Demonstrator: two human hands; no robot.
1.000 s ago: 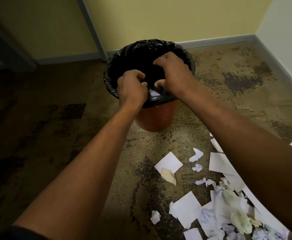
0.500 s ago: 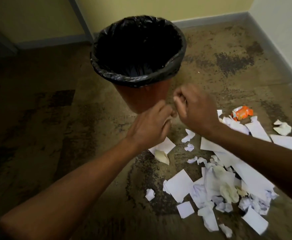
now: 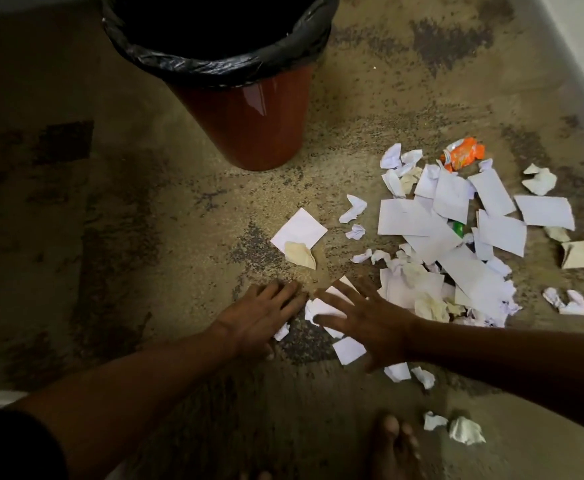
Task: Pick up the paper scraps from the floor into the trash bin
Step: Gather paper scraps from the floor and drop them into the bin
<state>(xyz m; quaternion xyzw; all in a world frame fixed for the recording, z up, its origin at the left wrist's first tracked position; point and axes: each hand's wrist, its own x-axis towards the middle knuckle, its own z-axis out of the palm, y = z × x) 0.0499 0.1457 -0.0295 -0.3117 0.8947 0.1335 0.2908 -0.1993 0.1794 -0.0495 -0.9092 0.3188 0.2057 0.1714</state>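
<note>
Bare forearms, a dark short sleeve (image 3: pixel 13 445), a bare foot (image 3: pixel 392 445)

The floor (image 3: pixel 370 109) is mottled tan with dark worn patches. At the far side stands an orange trash bin (image 3: pixel 249 126) lined with a black bag (image 3: pixel 214 65). Right of it a spread of white paper scraps (image 3: pixel 456 237) lies in an overlapping heap, with an orange wrapper (image 3: pixel 462 157) at its far edge. A square white sheet (image 3: pixel 299 230) with a cream scrap (image 3: pixel 299 254) on it lies apart, nearer the middle. Two crumpled bits (image 3: pixel 455 427) lie near.
</note>
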